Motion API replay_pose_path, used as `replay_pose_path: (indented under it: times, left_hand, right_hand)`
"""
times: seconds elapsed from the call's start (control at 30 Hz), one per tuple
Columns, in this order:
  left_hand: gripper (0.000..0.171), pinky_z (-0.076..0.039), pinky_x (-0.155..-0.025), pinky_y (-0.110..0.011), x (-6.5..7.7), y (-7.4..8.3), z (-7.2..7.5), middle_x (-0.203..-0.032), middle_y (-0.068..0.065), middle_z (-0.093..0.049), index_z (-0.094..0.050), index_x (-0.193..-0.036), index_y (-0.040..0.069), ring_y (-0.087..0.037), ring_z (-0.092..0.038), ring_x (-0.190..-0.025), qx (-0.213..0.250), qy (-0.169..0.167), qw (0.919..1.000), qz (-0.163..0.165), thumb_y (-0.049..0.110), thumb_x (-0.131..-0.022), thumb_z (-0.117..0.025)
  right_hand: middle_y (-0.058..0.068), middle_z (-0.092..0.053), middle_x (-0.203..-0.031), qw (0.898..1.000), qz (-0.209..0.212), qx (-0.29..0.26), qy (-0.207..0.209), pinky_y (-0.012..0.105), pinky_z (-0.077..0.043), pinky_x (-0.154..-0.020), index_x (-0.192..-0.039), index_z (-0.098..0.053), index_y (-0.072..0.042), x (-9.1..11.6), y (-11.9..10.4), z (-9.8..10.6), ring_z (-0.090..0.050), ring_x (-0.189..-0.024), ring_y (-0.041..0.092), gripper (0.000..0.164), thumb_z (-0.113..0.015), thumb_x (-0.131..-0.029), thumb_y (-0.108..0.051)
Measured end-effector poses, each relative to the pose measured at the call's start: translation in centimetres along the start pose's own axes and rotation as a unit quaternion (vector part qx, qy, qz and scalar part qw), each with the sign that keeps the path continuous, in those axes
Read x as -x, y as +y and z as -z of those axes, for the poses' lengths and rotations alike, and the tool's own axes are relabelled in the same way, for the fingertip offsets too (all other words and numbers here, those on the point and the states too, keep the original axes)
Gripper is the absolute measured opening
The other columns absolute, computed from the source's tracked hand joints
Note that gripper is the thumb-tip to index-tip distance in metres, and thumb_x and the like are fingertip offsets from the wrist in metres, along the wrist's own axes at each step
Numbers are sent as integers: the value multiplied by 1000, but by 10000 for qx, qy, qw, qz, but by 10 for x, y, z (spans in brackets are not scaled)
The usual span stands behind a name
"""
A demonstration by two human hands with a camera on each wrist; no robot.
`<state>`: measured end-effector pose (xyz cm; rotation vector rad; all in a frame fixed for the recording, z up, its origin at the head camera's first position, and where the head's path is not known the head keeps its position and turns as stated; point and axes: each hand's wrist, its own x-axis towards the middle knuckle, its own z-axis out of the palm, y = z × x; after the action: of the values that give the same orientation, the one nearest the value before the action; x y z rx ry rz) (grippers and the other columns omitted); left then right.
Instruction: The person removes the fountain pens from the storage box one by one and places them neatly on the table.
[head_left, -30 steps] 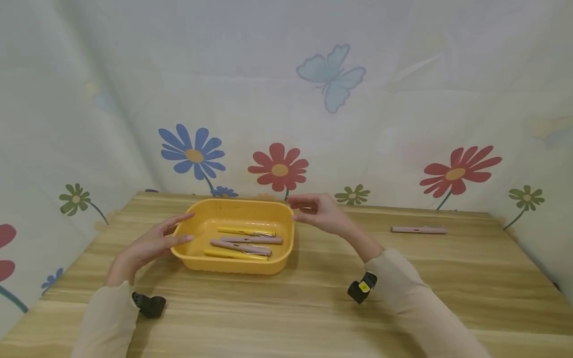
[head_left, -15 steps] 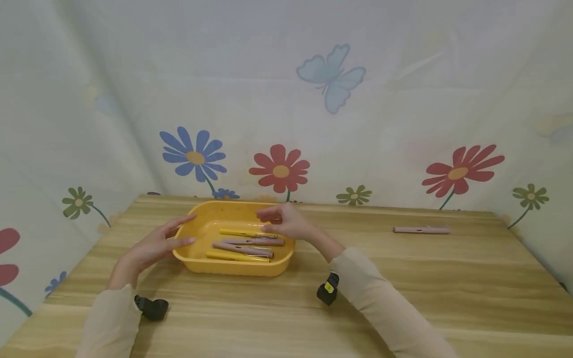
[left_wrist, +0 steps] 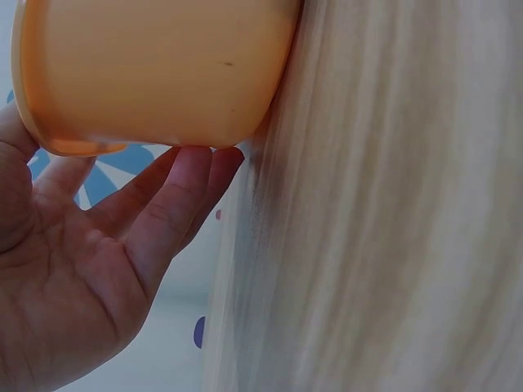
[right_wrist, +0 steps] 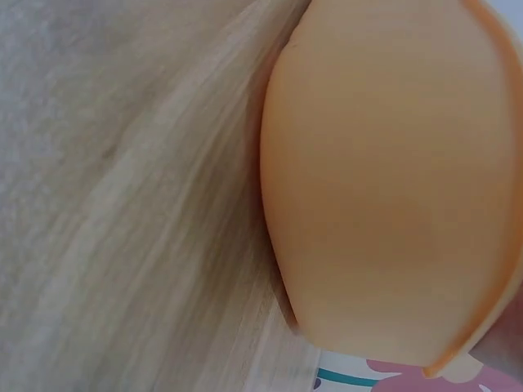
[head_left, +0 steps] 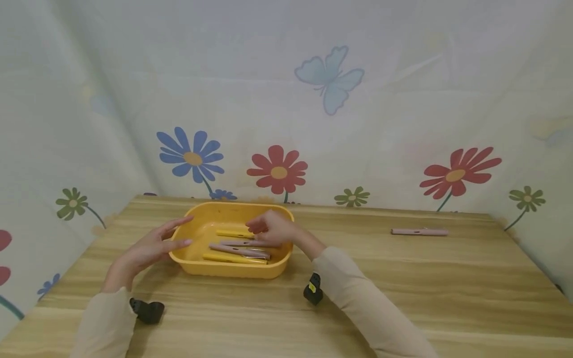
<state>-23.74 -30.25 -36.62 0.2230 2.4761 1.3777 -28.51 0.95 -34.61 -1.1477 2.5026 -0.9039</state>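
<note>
A yellow plastic basin [head_left: 233, 269] stands on the wooden table. In it lie two yellow pens, the far one [head_left: 233, 233] and the near one [head_left: 224, 257], and two mauve pens [head_left: 237, 250], one crossing the other. My left hand [head_left: 145, 251] holds the basin's left end, its thumb over the rim and the other fingers against the outer wall [left_wrist: 163, 73]. My right hand [head_left: 274, 228] reaches over the right rim into the basin, fingers bent down above the far pens. It covers their right ends, so contact with a pen is hidden; the right wrist view shows mostly basin wall [right_wrist: 392, 180].
Another mauve pen [head_left: 419, 231] lies by itself on the right of the table [head_left: 250, 318], near the back edge. Behind the table hangs a pale cloth [head_left: 394, 124] printed with flowers and a butterfly. Both wrists carry small black cameras.
From beside the basin's right rim, my right hand has moved left and down into it, over the pens. My left hand stays on the left end; the pens look unmoved.
</note>
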Motion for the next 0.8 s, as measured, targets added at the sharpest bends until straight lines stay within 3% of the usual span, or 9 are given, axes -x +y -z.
replay_pose_path:
  times: [0.27, 0.43, 0.53, 0.6, 0.7, 0.8]
  left_hand:
    - [75, -42, -91, -52, 0, 0, -1, -149, -26, -3, -18, -146, 15, -47, -19, -130, 30, 10, 10000, -21, 34, -87, -60]
    - [75, -43, -90, -52, -1, 0, -1, -149, -25, -3, -19, -146, 15, -49, -17, -130, -27, 32, 10000, -39, 35, -86, -60]
    - [75, -43, -89, -52, -1, -1, -1, -149, -25, -3, -19, -146, 15, -49, -17, -130, -27, 46, 10000, -32, 35, -86, -61]
    - [75, -43, -90, -52, -1, -1, -1, -149, -25, -4, -19, -146, 15, -49, -17, -130, -54, 57, 10000, -35, 35, -86, -61]
    - [75, -41, -91, -54, 0, -1, -1, -149, -25, -3, -19, -146, 15, -49, -16, -130, -79, 51, 9999, -54, 34, -87, -60]
    - [75, -41, -91, -54, 0, 0, -1, -149, -25, -3, -19, -146, 15, -49, -16, -130, -88, 54, 9999, -75, 34, -87, -60]
  right_hand:
    - [14, -63, -113, 9994, -159, 250, -197, 26, -47, -89, -121, -56, 5, -6, -1, -2, -59, -106, 21, 35, -56, -86, 1]
    - [13, -62, -116, 9986, -382, 378, 12, 27, -45, -91, -120, -57, 3, -13, 3, -3, -57, -107, 19, 37, -55, -83, 2]
    - [11, -66, -105, 9974, -354, 616, 131, 22, -47, -82, -112, -63, 2, -17, 5, -4, -59, -91, 15, 32, -56, -81, 4]
    - [8, -66, -85, 9951, -343, 922, 90, 17, -44, -67, -101, -67, 1, -21, 7, -6, -55, -73, 13, 25, -56, -79, 5]
    - [1, -49, -60, 9891, -359, 1427, 58, 17, -30, -52, -82, -66, -2, -25, 9, -9, -37, -55, 10, 14, -56, -77, 6]
    - [-2, -32, -52, 9822, -417, 1828, 80, 19, -20, -48, -65, -54, -5, -30, 9, -12, -24, -50, 10, 15, -55, -74, 7]
